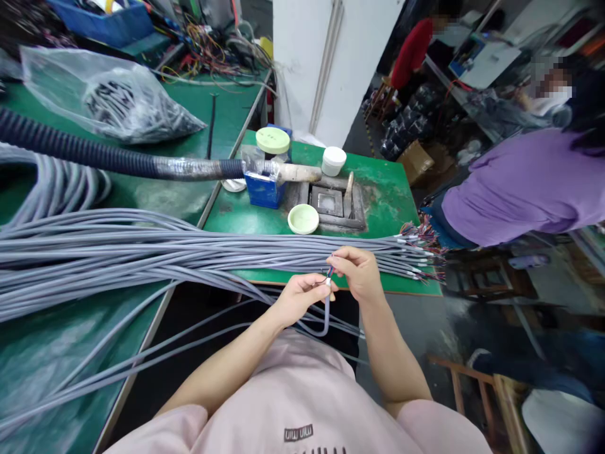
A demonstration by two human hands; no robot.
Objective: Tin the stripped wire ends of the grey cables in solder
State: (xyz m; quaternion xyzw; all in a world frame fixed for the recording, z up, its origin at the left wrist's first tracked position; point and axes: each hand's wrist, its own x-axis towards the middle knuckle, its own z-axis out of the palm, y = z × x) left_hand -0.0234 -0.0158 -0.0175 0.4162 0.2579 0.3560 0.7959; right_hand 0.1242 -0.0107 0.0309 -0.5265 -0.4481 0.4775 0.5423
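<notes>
The green counter [390, 195] stretches in front of me, and the long bundle of grey cables [189, 244] lies across it, coloured wires splayed at its right end. Beyond the bundle, a dark ribbed hose [118, 157] reaches past a blue box [265, 192]. My left hand [299, 297] pinches the end of a single grey cable [326, 309] near its white band — just on my side of the bundle — while my right hand [358, 271] grips its thin wires [329, 271] between closed fingertips.
</notes>
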